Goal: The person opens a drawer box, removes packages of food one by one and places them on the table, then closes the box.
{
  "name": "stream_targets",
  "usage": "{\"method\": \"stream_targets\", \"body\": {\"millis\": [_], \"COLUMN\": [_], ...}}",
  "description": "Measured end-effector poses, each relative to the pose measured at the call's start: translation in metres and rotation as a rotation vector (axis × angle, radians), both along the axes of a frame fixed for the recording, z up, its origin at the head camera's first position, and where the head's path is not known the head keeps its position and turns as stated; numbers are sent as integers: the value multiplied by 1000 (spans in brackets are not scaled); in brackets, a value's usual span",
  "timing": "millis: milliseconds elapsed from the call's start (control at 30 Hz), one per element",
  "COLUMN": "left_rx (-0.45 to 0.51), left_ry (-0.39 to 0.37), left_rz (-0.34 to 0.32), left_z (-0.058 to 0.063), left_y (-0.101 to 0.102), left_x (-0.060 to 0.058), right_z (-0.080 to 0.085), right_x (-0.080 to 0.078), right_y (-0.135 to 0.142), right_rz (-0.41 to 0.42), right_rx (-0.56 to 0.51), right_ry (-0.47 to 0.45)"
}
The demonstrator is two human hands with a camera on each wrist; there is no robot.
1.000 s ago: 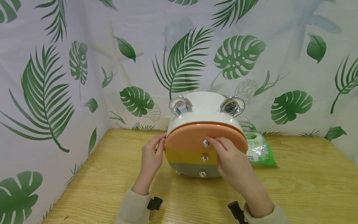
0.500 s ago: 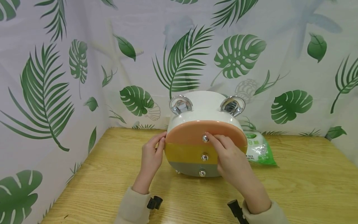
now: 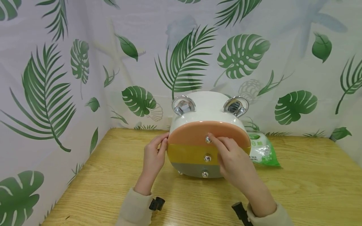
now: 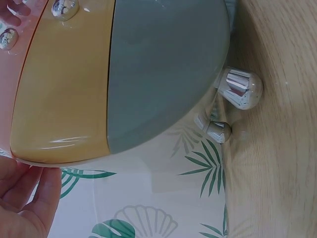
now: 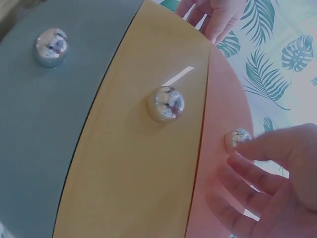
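A rounded white chest of drawers (image 3: 207, 105) stands on the table, with a striped front of an orange top drawer (image 3: 186, 133), a yellow middle drawer (image 3: 185, 153) and a grey-green bottom drawer (image 4: 163, 64). Each bears a shiny silver knob. My right hand (image 3: 236, 160) holds the top knob (image 5: 237, 141) between thumb and finger. The orange front sits level with the yellow one. At the chest's left edge, my left hand (image 3: 154, 155) rests its fairly straight fingers (image 4: 45, 193) against the side.
Two silver ear-like rings, including the left ring (image 3: 183, 106), stick up from the chest's top. Silver feet (image 4: 241, 88) support it. A green-and-white plastic packet (image 3: 264, 150) lies behind its right side. A leaf-patterned sheet (image 3: 135, 59) closes off the table's back and left.
The orange top drawer has gone in; the dark gap above it has closed. My right hand moved slightly up and inward with the knob, while the left hand stayed at the side.
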State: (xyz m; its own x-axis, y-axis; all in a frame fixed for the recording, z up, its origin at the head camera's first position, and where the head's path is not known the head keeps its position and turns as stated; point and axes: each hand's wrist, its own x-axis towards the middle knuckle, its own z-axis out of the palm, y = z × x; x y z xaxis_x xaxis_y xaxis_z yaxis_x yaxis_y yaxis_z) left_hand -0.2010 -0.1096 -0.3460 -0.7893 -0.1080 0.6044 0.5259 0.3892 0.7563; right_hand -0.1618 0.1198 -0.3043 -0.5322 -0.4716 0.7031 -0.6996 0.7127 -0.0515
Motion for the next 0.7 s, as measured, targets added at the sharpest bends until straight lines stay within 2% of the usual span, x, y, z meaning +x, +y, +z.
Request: {"method": "stream_targets", "body": {"millis": [167, 267, 500, 700], "left_rx": [-1, -3, -2, -6], "left_ry": [10, 6, -27, -40], "left_rz": [-4, -2, -7, -5], "left_z": [1, 2, 2, 3], "left_y": [0, 0, 1, 1], "left_x": [1, 2, 2, 3], "right_z": [-1, -3, -7, -11], "right_x": [3, 5, 2, -1], "right_y": [2, 3, 1, -1], "right_rz": [23, 16, -48, -59], "right_rx": [32, 74, 210, 240], "right_ry": [-10, -63, -255, -325]}}
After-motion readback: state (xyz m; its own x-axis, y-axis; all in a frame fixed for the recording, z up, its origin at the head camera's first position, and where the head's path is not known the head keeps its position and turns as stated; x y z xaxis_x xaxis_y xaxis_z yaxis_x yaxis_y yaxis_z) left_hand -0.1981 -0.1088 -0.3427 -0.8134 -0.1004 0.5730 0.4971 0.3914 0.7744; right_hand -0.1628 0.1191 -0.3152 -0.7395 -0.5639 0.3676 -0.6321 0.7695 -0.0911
